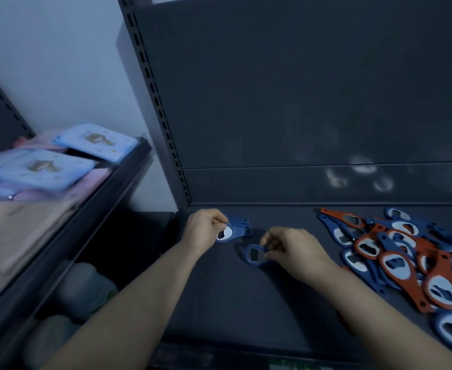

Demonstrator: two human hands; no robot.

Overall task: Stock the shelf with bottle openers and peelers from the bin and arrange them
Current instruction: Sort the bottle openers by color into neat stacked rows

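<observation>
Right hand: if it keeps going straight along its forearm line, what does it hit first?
Most likely the blue bottle opener that the left hand pinches, just up and left of the right hand, which holds a second opener. Both sit low over the shelf, though depth is unclear.

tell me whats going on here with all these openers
A person is stocking a dark shelf. The left hand pinches a blue opener near the shelf's back left corner, and the right hand holds a second blue opener just in front of it. A loose pile of blue and red openers lies to the right, not yet sorted.
</observation>
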